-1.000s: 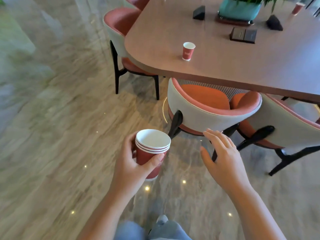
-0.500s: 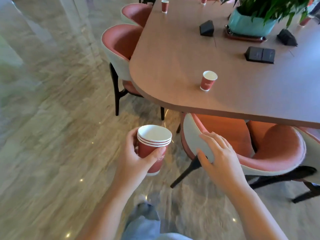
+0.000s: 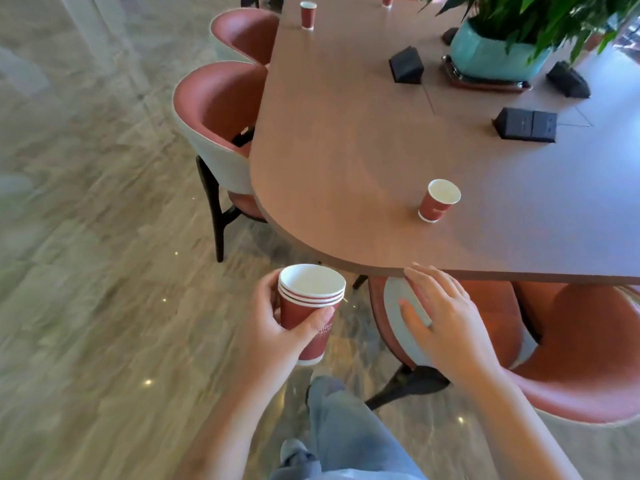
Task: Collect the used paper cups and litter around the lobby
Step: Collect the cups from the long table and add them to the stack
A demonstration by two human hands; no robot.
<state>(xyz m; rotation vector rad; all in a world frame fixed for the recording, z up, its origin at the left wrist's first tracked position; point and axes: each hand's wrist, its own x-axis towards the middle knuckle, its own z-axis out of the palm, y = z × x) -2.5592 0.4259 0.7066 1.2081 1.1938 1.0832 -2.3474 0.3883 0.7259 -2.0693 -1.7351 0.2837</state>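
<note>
– Lobby floor (image 3: 86, 237) has slid back under you and the worktop (image 3: 346, 133) looks way closer than a second ago, right? What does that buy you?

– Yep, you've walked right up to its rounded end. The lone paper cup (image 3: 438, 200) that sat far up the frame now stands upright a little way in from the edge, near your right grip (image 3: 446, 327). That grip is empty, with the fingers loose and apart. It hangs over the grey chair back (image 3: 393, 299) with the fingertips up at the worktop's edge. Can't tell if it's actually touching the chair.

– And the ones you already picked up?

– No change there. Your left grip (image 3: 277, 330) is still wrapped round the stack of cups (image 3: 311, 306), thumb across the front, a few nested together. It's held out over the floor, clear of the worktop. I'd guess the lone cup goes on the stack next, then the far cup (image 3: 307, 14) down the other end. So you're partway through, nowhere near done.
</note>
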